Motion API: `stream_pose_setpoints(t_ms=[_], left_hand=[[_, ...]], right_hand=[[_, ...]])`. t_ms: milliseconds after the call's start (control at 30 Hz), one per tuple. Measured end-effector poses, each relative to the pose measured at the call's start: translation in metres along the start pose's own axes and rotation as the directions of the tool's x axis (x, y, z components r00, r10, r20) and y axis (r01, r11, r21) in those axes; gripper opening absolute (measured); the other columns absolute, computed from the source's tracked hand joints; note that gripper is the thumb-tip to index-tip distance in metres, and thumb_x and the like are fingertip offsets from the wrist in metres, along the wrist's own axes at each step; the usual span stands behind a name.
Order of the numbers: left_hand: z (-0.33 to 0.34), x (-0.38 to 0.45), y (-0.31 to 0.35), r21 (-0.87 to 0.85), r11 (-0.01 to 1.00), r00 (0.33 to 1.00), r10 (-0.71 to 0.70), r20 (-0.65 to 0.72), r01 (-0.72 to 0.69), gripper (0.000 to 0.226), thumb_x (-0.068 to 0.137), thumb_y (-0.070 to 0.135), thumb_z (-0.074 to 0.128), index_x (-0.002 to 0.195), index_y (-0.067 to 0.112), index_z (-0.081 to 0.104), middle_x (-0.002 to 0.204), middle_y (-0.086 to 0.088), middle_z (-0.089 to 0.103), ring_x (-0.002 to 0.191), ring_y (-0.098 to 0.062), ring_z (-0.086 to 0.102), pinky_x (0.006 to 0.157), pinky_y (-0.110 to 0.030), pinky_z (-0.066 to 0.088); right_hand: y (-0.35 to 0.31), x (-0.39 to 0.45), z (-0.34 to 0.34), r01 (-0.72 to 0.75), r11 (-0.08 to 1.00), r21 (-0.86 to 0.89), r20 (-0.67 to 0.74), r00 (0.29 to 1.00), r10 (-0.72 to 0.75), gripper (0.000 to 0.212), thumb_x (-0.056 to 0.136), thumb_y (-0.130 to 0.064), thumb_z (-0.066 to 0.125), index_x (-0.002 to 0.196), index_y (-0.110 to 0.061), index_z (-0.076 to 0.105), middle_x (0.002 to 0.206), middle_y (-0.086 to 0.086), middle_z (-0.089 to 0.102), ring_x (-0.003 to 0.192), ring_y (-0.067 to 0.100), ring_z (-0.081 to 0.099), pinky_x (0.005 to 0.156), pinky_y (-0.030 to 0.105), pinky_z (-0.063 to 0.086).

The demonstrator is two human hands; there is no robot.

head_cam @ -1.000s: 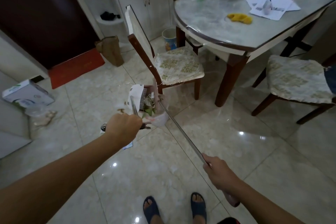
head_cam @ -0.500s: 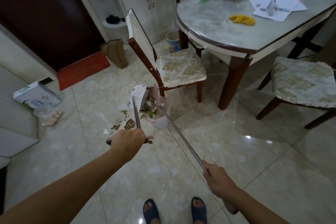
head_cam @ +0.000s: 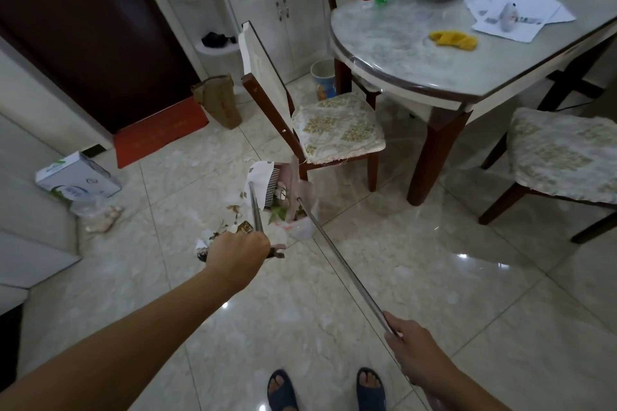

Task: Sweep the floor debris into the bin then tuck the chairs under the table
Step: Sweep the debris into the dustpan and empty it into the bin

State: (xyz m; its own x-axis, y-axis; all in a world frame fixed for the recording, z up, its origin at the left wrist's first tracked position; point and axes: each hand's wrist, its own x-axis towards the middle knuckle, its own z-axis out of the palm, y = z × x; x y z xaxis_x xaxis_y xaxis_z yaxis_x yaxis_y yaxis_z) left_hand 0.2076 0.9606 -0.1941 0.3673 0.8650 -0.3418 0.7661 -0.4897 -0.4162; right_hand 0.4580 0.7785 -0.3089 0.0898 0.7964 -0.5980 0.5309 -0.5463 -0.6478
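Note:
My left hand [head_cam: 238,252] grips the short metal handle of a white dustpan [head_cam: 263,177] with comb teeth, which stands on the tiles. My right hand [head_cam: 412,349] holds the long metal pole of a broom [head_cam: 337,257]. Its pinkish head [head_cam: 298,188] rests against the dustpan. Leaves, scraps and a thin plastic bag [head_cam: 298,227] lie between the two, and loose debris [head_cam: 230,227] is scattered left of the dustpan. One cushioned chair [head_cam: 337,130] stands pulled out from the marble table [head_cam: 400,53]. A second chair [head_cam: 561,153] stands at the right.
A small bucket [head_cam: 323,77] sits by the table leg near the cabinet. A brown paper bag [head_cam: 218,103] and a red mat [head_cam: 160,133] lie by the dark door. A white box [head_cam: 76,177] and a plastic bag [head_cam: 100,213] sit at the left. My sandalled feet [head_cam: 327,390] are below.
My left hand has drawn slightly back toward me with the dustpan handle, uncovering scattered debris on the tiles beside it. The broom pole and right hand hold nearly the same position.

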Motion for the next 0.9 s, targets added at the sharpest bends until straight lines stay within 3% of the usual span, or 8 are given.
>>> stream_pose_setpoints(t_ms=[67,200,333,567,700,767,833,900], left_hand=[[0.0,0.0,-0.001,-0.002,1.0,1.0,0.005,-0.002,-0.005,0.015,0.098,0.017,0.05,0.111,0.014,0.057,0.09,-0.001,0.069,0.076,-0.019,0.068,0.07,-0.031,0.056],[-0.001,0.0,-0.004,0.01,1.0,1.0,0.021,-0.013,-0.021,0.017,0.098,0.015,0.049,0.113,0.013,0.057,0.092,-0.001,0.069,0.077,-0.019,0.068,0.069,-0.029,0.054],[-0.001,-0.001,-0.005,0.009,1.0,1.0,0.02,-0.001,-0.02,0.018,0.098,0.014,0.049,0.114,0.012,0.057,0.092,-0.002,0.069,0.077,-0.02,0.068,0.071,-0.031,0.056],[-0.003,0.0,-0.006,0.006,1.0,1.0,0.026,-0.009,-0.026,0.019,0.098,0.016,0.049,0.115,0.012,0.057,0.095,-0.002,0.068,0.079,-0.02,0.067,0.07,-0.03,0.053],[-0.005,0.0,-0.004,0.014,0.999,0.999,0.041,-0.012,-0.04,0.019,0.098,0.016,0.049,0.116,0.011,0.057,0.097,-0.002,0.069,0.081,-0.019,0.068,0.072,-0.03,0.054],[-0.006,0.001,-0.004,0.019,0.999,0.999,0.044,-0.016,-0.044,0.02,0.099,0.016,0.048,0.116,0.011,0.056,0.098,-0.003,0.069,0.083,-0.02,0.069,0.074,-0.031,0.054],[-0.007,0.001,-0.004,0.019,0.999,0.999,0.047,-0.014,-0.046,0.021,0.099,0.017,0.049,0.117,0.011,0.056,0.098,-0.003,0.07,0.082,-0.02,0.069,0.073,-0.03,0.053],[-0.006,0.001,-0.005,0.016,0.999,0.999,0.047,-0.008,-0.047,0.021,0.099,0.017,0.05,0.118,0.012,0.056,0.097,-0.003,0.069,0.081,-0.019,0.068,0.072,-0.03,0.054]], right_hand=[[0.004,-0.004,-0.007,0.008,0.998,-0.063,0.003,1.0,-0.008,0.036,0.099,-0.022,0.043,0.13,-0.038,0.05,0.104,0.002,0.063,0.076,0.01,0.059,0.068,0.018,0.048],[0.012,-0.011,-0.014,-0.005,0.964,-0.265,0.014,1.0,0.009,0.05,0.103,-0.029,0.034,0.151,-0.029,0.025,0.116,0.003,0.061,0.097,0.02,0.055,0.079,0.025,0.041],[0.013,-0.015,-0.016,-0.031,0.908,-0.418,-0.013,1.0,0.028,0.053,0.102,-0.028,0.03,0.152,-0.032,0.012,0.09,0.002,0.054,0.08,0.022,0.058,0.071,0.03,0.044],[0.017,-0.022,-0.021,-0.055,0.911,-0.409,-0.06,0.998,0.034,0.055,0.102,-0.03,0.032,0.152,-0.038,0.009,0.091,0.003,0.054,0.076,0.019,0.052,0.071,0.025,0.04],[0.026,-0.022,-0.022,-0.016,0.974,-0.225,-0.032,0.999,0.009,0.053,0.1,-0.028,0.043,0.15,-0.031,0.029,0.101,-0.003,0.063,0.092,0.014,0.06,0.078,0.019,0.039],[0.027,-0.02,-0.023,-0.008,0.998,-0.064,0.0,1.0,0.008,0.048,0.098,-0.022,0.049,0.145,-0.026,0.042,0.083,-0.015,0.054,0.069,-0.005,0.055,0.065,0.009,0.039],[0.026,-0.018,-0.024,-0.058,0.998,0.031,0.051,0.997,0.056,0.043,0.098,-0.018,0.049,0.141,-0.023,0.048,0.071,-0.015,0.045,0.044,-0.007,0.048,0.048,0.005,0.034],[0.025,-0.015,-0.024,-0.109,0.99,0.09,0.099,0.99,0.1,0.041,0.098,-0.015,0.048,0.138,-0.025,0.05,0.065,-0.007,0.046,0.034,-0.002,0.044,0.041,0.011,0.033]])
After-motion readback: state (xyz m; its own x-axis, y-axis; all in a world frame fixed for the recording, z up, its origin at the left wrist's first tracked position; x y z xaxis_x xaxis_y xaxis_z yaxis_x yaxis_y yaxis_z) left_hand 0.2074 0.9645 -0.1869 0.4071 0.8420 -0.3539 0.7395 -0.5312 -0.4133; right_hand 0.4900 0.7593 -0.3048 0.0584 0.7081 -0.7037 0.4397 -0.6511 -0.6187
